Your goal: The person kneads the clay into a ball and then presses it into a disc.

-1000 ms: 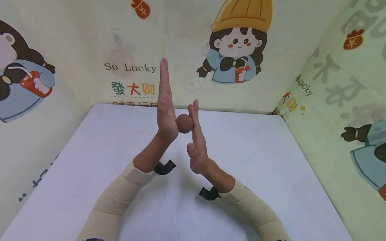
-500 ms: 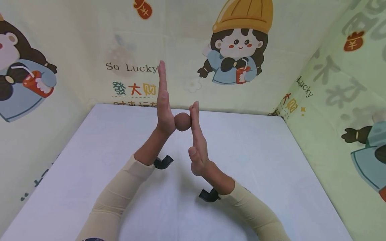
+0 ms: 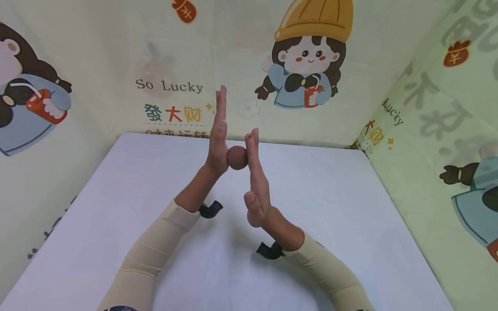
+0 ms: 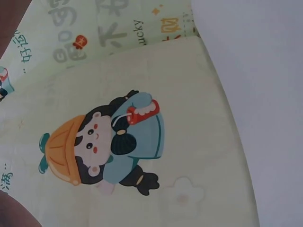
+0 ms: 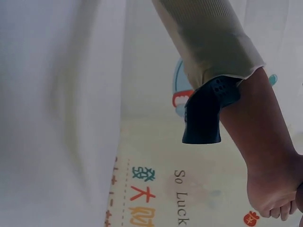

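Between my two hands sits a smooth brown ball [image 3: 237, 157], held up above the table in the head view. My left hand [image 3: 219, 140] stands upright with straight fingers, the heel of its palm against the ball's left side. On the other side, my right hand [image 3: 256, 181] touches the ball with its straight fingers, its thumb lower down. In the right wrist view my left hand [image 5: 277, 187] shows at the lower right, its palm side partly cut off. Only blurred bits of skin show at the left edge of the left wrist view.
A white table [image 3: 311, 185] lies under the hands, backed by a pale cloth [image 3: 233, 56] printed with cartoon figures and lettering. Dark curved mounts [image 3: 211, 210] stick out at both wrists, below the cream sleeves [image 3: 155, 246].
My left hand shifts slightly left, then back right, and its fingertips sit lower in view and lean more to the right. The ball stays between the hands; my right hand barely moves.
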The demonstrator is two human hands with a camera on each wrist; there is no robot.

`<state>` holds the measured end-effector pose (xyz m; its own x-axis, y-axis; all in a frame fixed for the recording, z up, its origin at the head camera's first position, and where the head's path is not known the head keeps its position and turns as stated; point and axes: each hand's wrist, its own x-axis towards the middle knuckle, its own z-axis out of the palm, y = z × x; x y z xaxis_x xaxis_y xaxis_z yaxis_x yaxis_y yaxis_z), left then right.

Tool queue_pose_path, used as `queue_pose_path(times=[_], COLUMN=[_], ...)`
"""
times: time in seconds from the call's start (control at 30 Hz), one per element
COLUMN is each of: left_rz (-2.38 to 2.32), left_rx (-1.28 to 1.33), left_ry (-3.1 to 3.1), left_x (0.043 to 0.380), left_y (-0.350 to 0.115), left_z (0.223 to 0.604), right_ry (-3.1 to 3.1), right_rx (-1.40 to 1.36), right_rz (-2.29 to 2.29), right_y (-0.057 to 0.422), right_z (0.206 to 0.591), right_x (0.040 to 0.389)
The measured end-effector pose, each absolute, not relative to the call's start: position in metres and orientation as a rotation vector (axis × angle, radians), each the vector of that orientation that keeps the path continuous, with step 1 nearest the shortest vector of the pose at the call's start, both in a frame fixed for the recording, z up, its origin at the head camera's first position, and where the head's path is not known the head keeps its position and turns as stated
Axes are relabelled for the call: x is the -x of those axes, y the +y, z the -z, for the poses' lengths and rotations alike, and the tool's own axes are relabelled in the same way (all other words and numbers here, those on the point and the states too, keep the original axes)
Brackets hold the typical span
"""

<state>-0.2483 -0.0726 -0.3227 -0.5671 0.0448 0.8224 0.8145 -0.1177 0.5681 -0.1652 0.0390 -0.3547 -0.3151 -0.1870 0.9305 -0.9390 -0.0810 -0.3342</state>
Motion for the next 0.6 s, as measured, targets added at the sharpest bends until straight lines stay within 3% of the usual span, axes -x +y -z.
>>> queue_pose_path(times=[0.6], left_rz=[1.754], left_rx=[1.109], left_ry=[-1.735], left_x=[0.238], left_y=[-0.048], left_z=[0.344], right_ry=[-1.531], right_rx=[-1.164], right_rz=[-1.412], right_y=[0.048], right_z=[0.330], right_x=[0.171])
